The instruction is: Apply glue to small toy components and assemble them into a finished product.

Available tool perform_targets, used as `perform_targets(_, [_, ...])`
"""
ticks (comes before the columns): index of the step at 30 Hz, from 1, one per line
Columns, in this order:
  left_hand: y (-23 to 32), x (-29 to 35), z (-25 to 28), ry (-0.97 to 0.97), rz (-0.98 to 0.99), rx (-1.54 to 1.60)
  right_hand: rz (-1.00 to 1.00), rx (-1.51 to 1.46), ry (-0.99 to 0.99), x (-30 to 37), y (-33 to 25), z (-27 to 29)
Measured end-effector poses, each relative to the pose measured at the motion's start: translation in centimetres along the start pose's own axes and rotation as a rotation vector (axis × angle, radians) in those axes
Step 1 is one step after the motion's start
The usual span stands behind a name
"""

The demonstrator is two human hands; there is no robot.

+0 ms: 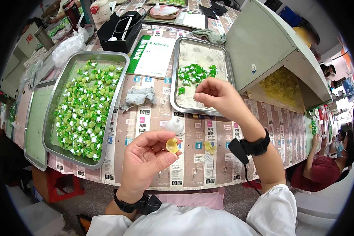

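Observation:
Between the thumb and fingers of my left hand [147,157] is a small translucent yellow cup-shaped piece [172,145], its hollow side showing. A white round bottle with a small tip [174,126] stands just beyond those fingers. My right hand [216,94] hovers over the near edge of a metal tray [202,110], thumb and fingertips pinched together. Whether anything is in that pinch is hidden. Small green-and-white figures [196,74] lie in a loose heap in this tray, and one green figure [181,91] sits apart near my right hand.
At left, a large metal tray [47,129] holds many yellow-green balls with figures. A grey box-shaped housing [263,43] at right has yellow pieces [281,88] in its opening. Loose yellow pieces [209,147], a crumpled grey cloth [139,97] and a notebook [155,55] lie on the table.

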State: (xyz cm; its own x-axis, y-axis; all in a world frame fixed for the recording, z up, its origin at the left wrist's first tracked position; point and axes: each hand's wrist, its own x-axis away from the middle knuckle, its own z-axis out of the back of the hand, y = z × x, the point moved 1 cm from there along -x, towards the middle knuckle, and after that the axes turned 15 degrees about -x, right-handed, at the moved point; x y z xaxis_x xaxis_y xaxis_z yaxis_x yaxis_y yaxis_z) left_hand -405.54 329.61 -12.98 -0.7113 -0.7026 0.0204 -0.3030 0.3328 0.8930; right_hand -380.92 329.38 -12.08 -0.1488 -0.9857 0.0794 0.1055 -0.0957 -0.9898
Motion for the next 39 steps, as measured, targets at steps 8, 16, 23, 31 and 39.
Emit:
perform_targets(8, [-0.8,-0.7,-2.3,-0.122,0.067,-0.052,-0.065,-0.497,0.078,10.7,-5.0,-1.0])
perform_targets(16, [-1.3,-0.5,-4.8,-0.175,-0.015,-0.197,0.250,-0.097,0.171,14.1,-4.5,-2.6])
perform_targets(23, [-1.4,-0.5,-5.1,-0.148,-0.051,-0.294,0.539,0.445,0.119,13.5,-4.9,-3.3])
perform_targets(31, [-1.2,-0.6,-5.0,-0.139,-0.076,-0.366,0.625,0.607,0.077,12.8,-4.6,-3.2])
perform_targets(39, [-1.4,-0.8,-4.7,-0.124,-0.169,-0.543,0.676,0.709,0.078,12.5,-3.9,-3.6])
